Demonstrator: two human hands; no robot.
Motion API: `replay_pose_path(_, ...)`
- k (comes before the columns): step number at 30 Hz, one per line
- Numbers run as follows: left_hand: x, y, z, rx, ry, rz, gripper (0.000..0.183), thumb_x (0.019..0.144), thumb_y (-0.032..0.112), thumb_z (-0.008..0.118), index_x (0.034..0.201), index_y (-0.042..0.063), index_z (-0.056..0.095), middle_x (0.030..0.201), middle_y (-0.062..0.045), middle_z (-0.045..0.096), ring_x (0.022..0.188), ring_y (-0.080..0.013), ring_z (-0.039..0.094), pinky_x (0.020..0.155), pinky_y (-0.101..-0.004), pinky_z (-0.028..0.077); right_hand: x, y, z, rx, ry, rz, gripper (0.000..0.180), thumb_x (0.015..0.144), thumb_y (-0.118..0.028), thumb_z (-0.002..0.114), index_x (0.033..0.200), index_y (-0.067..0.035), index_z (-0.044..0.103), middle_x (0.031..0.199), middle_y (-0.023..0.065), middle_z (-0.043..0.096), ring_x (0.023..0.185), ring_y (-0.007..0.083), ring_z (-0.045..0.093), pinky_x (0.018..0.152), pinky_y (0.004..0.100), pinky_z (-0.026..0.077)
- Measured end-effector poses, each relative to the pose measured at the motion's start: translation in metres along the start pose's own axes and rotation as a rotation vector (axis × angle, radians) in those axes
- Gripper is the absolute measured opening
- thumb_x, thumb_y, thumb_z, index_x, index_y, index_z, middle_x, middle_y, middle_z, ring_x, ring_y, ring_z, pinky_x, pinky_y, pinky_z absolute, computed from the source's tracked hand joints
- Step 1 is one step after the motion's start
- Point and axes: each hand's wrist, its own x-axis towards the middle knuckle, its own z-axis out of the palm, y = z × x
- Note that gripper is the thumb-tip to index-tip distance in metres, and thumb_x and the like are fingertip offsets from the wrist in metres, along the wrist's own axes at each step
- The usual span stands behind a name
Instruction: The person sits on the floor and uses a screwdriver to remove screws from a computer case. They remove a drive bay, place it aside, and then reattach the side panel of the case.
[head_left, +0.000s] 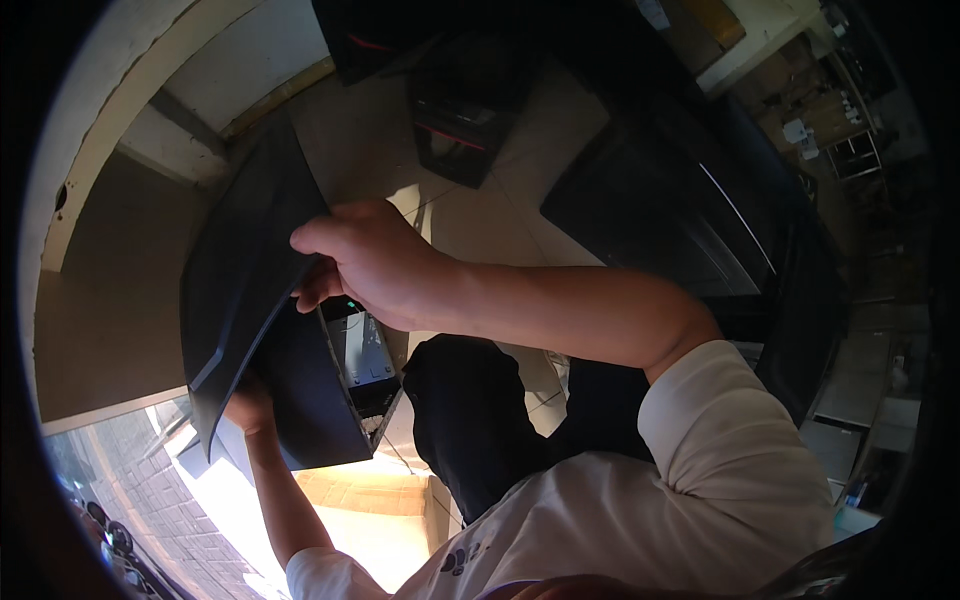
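A black computer-case side panel (247, 255) with a raised crease stands tilted at the left. My right hand (367, 262) grips its near edge, thumb on the outer face and fingers curled behind. Lower down, my left hand (251, 405) is partly hidden by the panel's bottom part, so its fingers do not show. Just right of the panel is a dark computer tower case (315, 405). Through its uncovered side a silvery metal box (366, 349) and some wiring are visible. My right knee (465, 382) is close beside the case.
Beneath the case is a cardboard box (367, 487) in bright sunlight. Another black computer case (457, 135) with a red strip stands on the tiled floor (517, 195). A large glossy black object (660, 202) is at the right. Brick paving (142, 480) lies beyond a threshold at lower left.
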Motion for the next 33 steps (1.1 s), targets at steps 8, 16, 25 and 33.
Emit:
replay_pose_path(8, -0.025, 0.195, -0.069, -1.882, -0.894, -0.191, 0.046, 0.086, 0.035, 0.073, 0.118, 0.009, 0.054, 0.098, 0.001, 0.054, 0.067, -0.0094, 0.041, 0.056, -0.023, 0.032, -0.169, -0.027, -0.049, -0.075, 0.175, -0.101, 0.022, 0.092, -0.013, 0.054, 0.096, 0.008, 0.061, 0.091, 0.0123, 0.066, 0.075, 0.0208, 0.065, 0.067, 0.0336, 0.057)
replay_pose_path(16, -0.019, 0.275, -0.073, -2.077, -1.103, -0.696, 0.034, 0.091, 0.022, 0.059, 0.122, 0.008, 0.06, 0.113, -0.008, 0.066, 0.089, -0.0172, 0.065, 0.062, -0.0256, 0.049, -0.288, -0.016, -0.108, -0.542, 0.105, -0.083, 0.027, 0.092, -0.024, 0.065, 0.105, 0.0, 0.065, 0.092, 0.0087, 0.069, 0.076, 0.0156, 0.065, 0.072, 0.0311, 0.053)
replay_pose_path(25, -0.003, 0.263, -0.066, -2.05, -1.229, -0.49, 0.038, 0.081, 0.005, 0.064, 0.118, 0.0, 0.062, 0.114, -0.014, 0.067, 0.105, -0.0292, 0.066, 0.096, -0.0429, 0.051, -0.333, -0.129, -0.329, -2.11, 1.583, -0.434, 0.028, 0.079, -0.002, 0.056, 0.105, -0.001, 0.064, 0.111, 0.0195, 0.062, 0.111, 0.036, 0.055, 0.092, 0.0425, 0.046)
replay_pose_path(33, 0.013, 0.263, -0.072, -1.963, -1.22, -0.438, 0.041, 0.079, 0.004, 0.069, 0.119, 0.0, 0.061, 0.112, -0.013, 0.067, 0.102, -0.029, 0.066, 0.088, -0.0415, 0.056, -0.375, -0.128, -0.306, -2.021, 1.535, -0.341, 0.008, 0.081, -0.001, 0.057, 0.087, -0.004, 0.061, 0.091, 0.0195, 0.06, 0.082, 0.0396, 0.062, 0.074, 0.0446, 0.051)
